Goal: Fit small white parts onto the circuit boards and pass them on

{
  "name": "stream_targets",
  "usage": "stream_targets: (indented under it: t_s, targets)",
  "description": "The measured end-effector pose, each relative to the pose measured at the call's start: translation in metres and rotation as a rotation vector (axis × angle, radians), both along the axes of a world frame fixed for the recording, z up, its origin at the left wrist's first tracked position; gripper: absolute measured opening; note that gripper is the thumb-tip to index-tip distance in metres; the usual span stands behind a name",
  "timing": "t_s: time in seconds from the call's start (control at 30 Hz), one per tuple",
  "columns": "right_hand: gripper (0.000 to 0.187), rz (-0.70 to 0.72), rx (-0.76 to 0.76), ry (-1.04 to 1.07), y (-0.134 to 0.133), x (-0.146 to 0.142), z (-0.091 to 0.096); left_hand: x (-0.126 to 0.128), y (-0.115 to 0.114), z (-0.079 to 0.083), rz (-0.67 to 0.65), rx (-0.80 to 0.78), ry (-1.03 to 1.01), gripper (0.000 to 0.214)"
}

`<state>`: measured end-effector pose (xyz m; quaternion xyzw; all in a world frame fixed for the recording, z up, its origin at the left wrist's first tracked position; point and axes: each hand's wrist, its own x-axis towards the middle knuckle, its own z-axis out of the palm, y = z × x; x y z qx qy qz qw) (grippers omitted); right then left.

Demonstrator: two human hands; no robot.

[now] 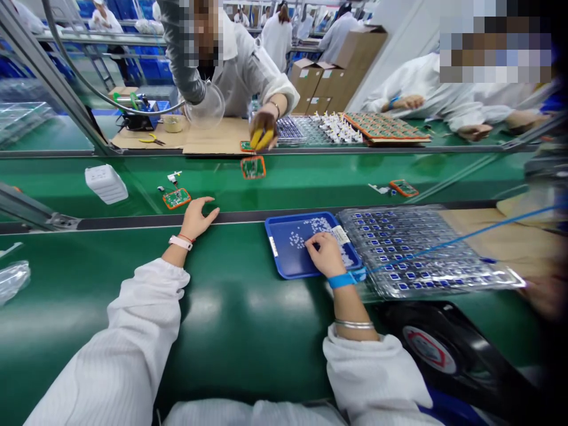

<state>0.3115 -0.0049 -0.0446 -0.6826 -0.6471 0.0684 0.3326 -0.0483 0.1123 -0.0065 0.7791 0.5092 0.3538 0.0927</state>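
Green conveyor belts [310,180] run through our workshop, and we sit at a green desk [248,331] with both sleeves reaching forward. Our left hand [197,220] lies beside a black rail [133,220], its fingers [208,208] loose and open, holding nothing. Nearest to it, on the belt just beyond, is a green circuit board [176,198] in an orange frame. Our right hand [326,255] rests on a blue plastic tray [284,260], its fingers [313,244] curved down beside a scatter of small white parts [308,231]; we cannot tell whether they pinch one. A blue wrist strap [347,278] circles that wrist, its cord running off to the right across a stack of clear plastic trays [421,254] holding rows of small blue pieces, just beside the blue tray. Across the belt, a co-worker's hand [264,125] grips something yellow above another green board [247,146].
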Motion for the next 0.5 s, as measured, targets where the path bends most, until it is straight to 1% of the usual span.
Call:
stream_targets:
  t_s: [0.1, 0.17, 0.23, 0.3, 0.33, 0.4, 0.5]
  targets:
    - [0.013, 0.024, -0.011, -0.009, -0.001, 0.001, 0.001, 0.010, -0.010, 0.005, -0.148, -0.008, -0.012, 0.048]
    - [0.013, 0.035, -0.022, -0.022, -0.002, 0.002, 0.002, 0.018, -0.015, 0.006, -0.262, -0.035, 0.012, 0.063]
    - [0.013, 0.038, -0.030, -0.035, -0.003, 0.001, 0.002, 0.024, -0.018, 0.007, -0.380, -0.091, 0.084, 0.079]
    - [0.013, 0.037, -0.034, -0.042, -0.005, 0.001, 0.001, 0.030, -0.021, 0.006, -0.458, -0.131, 0.174, 0.087]
    - [0.014, 0.037, -0.035, -0.044, -0.005, 0.001, 0.002, 0.032, -0.022, 0.006, -0.474, -0.138, 0.208, 0.085]
    - [0.015, 0.036, -0.026, -0.045, -0.005, 0.000, 0.004, 0.035, -0.025, 0.007, -0.466, -0.129, 0.239, 0.076]
    - [0.013, 0.043, 0.023, -0.026, -0.007, -0.008, 0.016, 0.038, -0.034, 0.008, -0.437, -0.137, 0.217, 0.069]
